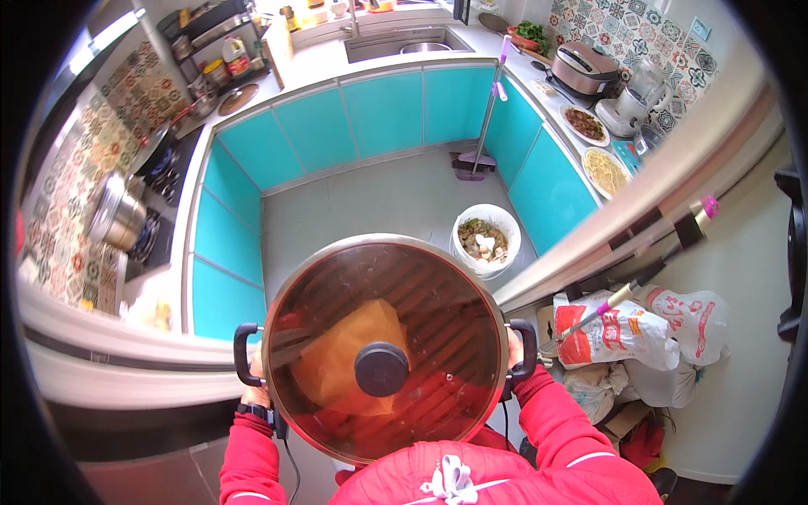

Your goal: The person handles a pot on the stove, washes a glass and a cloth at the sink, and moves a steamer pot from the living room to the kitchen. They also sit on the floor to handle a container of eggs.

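A large round electric pan with a glass lid (435,303) is held level in front of my body. A black knob (381,369) sits at the lid's middle, and a folded brown sheet shows through the glass. My left hand (255,379) grips the pan's left side by its black loop handle (243,354), partly hidden by the rim. On the right side, my right hand (514,348) grips by the other black handle (529,344), its fingers mostly hidden.
A white bucket of food scraps (502,268) stands on the grey floor ahead. Behind it are a broom and dustpan (472,170). Turquoise cabinets (382,117) line the kitchen. A door frame (631,196) and plastic sacks (637,334) are on the right; a stove (165,227) is on the left.
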`<state>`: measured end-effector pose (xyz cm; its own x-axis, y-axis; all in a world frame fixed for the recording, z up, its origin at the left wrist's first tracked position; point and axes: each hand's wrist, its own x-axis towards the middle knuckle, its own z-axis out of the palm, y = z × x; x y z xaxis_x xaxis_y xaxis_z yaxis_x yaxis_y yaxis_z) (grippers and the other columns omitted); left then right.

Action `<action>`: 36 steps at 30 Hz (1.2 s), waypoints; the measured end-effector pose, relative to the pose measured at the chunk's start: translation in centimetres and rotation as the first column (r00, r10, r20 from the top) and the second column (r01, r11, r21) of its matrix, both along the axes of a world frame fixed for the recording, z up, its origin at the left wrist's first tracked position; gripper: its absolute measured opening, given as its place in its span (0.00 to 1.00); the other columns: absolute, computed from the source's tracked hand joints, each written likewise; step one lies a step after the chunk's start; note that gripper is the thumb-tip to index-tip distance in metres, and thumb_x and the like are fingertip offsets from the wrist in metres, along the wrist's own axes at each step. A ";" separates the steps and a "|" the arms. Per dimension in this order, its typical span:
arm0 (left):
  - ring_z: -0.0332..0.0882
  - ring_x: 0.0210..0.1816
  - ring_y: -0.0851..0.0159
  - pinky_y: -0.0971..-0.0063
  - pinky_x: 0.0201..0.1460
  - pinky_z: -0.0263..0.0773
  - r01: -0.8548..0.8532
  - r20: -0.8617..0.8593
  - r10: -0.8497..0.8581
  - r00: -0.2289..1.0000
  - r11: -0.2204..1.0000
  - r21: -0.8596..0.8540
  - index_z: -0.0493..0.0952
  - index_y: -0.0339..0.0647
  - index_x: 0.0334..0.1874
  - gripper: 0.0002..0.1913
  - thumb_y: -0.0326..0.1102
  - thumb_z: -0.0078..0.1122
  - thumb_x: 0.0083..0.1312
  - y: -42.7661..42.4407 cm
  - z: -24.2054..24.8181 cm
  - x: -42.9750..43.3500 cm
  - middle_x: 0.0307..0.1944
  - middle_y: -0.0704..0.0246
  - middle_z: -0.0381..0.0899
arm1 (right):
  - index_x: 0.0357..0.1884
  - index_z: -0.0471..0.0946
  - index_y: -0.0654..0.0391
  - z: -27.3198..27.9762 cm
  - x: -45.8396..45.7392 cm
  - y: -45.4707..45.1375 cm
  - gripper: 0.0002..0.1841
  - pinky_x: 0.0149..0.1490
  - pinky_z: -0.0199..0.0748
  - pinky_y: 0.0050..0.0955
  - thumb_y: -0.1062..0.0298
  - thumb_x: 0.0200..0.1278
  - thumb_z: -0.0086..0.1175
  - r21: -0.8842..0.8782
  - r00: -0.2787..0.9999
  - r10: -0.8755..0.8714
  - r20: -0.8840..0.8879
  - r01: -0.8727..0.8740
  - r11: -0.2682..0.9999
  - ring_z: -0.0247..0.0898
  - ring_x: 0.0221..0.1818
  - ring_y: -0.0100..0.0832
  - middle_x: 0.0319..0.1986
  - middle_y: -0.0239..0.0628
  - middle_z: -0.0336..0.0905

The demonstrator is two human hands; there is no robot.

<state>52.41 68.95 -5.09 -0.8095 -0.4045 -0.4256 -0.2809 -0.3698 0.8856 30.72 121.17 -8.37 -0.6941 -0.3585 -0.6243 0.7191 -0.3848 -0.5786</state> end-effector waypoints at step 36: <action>0.74 0.55 0.67 0.70 0.58 0.70 0.726 0.504 -0.689 0.521 0.668 0.162 0.71 0.37 0.60 0.18 0.37 0.44 0.73 -6.4 -35.3 -107.2 0.56 0.65 0.76 | 0.57 0.71 0.61 -28.2 -49.4 -16.6 0.19 0.54 0.73 0.35 0.60 0.72 0.42 0.360 0.656 -0.751 0.074 0.685 0.633 0.74 0.48 0.34 0.48 0.37 0.77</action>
<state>-54.75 62.52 -40.40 -0.5245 0.1679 -0.8347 -0.8120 0.1960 0.5497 -18.70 104.60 -36.52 -0.5024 0.4102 -0.7611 0.3916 -0.6769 -0.6233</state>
